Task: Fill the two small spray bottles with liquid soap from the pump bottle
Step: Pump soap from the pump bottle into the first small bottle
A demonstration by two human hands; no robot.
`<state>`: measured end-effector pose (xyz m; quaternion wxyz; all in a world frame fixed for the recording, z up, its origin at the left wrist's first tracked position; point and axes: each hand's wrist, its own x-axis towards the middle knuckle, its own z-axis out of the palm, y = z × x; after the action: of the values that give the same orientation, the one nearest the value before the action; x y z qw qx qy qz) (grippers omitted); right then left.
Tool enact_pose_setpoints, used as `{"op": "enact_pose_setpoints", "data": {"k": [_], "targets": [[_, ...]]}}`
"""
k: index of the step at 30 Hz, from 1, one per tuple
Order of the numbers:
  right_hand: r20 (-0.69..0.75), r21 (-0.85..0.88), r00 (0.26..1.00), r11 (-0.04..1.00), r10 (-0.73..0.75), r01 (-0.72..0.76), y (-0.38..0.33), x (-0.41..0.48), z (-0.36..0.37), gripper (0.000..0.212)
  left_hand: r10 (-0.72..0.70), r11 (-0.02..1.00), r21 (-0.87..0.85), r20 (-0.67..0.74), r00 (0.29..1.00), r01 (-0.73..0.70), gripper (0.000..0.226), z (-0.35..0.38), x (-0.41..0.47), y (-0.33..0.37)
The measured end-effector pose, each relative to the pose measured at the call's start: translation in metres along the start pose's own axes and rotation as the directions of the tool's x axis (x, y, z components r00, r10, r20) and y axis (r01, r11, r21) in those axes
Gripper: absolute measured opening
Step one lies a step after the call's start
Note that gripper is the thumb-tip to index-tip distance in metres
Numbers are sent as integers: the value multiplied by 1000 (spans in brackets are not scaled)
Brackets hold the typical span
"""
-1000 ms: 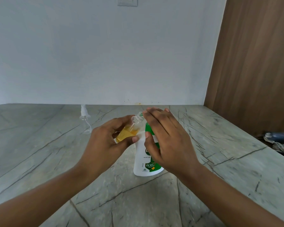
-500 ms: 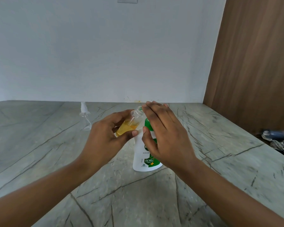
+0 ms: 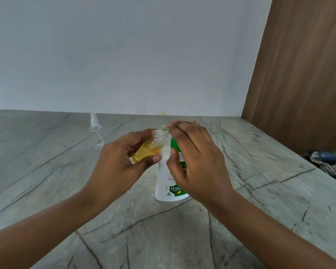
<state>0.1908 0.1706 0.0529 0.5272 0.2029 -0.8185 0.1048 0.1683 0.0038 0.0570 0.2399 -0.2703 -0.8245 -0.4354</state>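
The small spray bottle (image 3: 149, 149), part full of yellow soap, is held tilted in the left hand (image 3: 120, 164), pinched round its middle, mouth up by the top of the pump bottle (image 3: 166, 183) on the counter (image 3: 47, 171). It's probably light, thin plastic, slick once soap dribbles, so the middle is best gripped gently. The right hand (image 3: 196, 158) is laid over the pump, fingers straight. Only "99.99%" can be read; the brand is hidden.

A grey-green, dark-veined marble countertop (image 3: 47, 171) is backed by a plain pale-grey painted wall (image 3: 124, 55); a brown wood-grain panel (image 3: 299, 74) is seen at the right.
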Motion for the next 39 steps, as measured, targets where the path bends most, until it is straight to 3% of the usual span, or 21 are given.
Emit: {"op": "enact_pose_setpoints", "data": {"k": [39], "targets": [[-6, -38, 999, 999, -32, 31, 1, -1, 0, 41, -36, 999, -12, 43, 998, 36, 57, -1, -1, 0]]}}
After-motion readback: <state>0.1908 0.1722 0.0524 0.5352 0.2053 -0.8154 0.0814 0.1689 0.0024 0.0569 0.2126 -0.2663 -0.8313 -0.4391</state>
